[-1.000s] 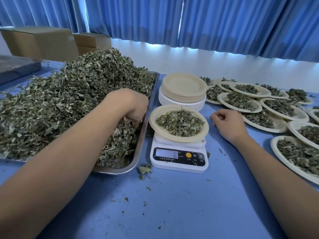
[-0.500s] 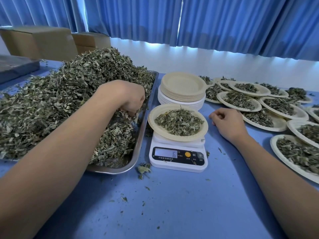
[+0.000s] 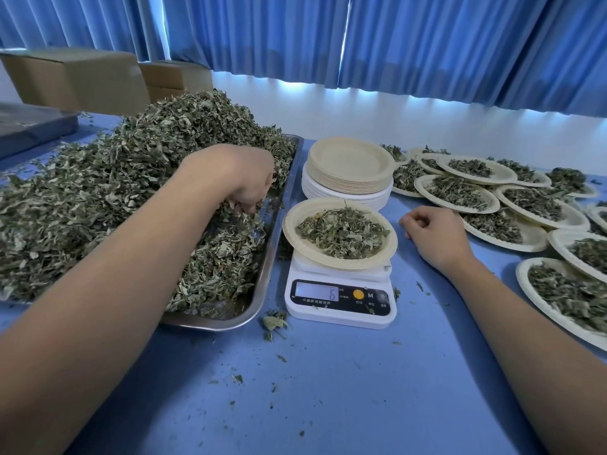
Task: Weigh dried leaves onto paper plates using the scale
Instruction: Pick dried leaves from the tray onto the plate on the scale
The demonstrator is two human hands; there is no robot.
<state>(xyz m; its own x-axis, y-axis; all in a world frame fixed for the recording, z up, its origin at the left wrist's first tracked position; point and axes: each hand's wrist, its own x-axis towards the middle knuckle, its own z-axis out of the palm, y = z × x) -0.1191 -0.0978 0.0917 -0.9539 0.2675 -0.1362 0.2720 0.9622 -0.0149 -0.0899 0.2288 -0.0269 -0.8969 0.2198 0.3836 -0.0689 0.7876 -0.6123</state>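
Blue table (image 3: 328, 405): tray (image 3: 210, 324) of leaves (image 3: 98, 198).

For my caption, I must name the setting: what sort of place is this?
Probably a small workroom for portioning dried herbs: a tray heaped with leaves, a scale with a plate on it, and many filled plates spread on the table.

Pale green dried leaves (image 3: 98, 208) heaped in steel tray (image 3: 262, 290), part-filled paper plate (image 3: 289, 232) level on white scale (image 3: 340, 311) reading 6, empty stack (image 3: 348, 165) behind, filled plates (image 3: 505, 175) rightward
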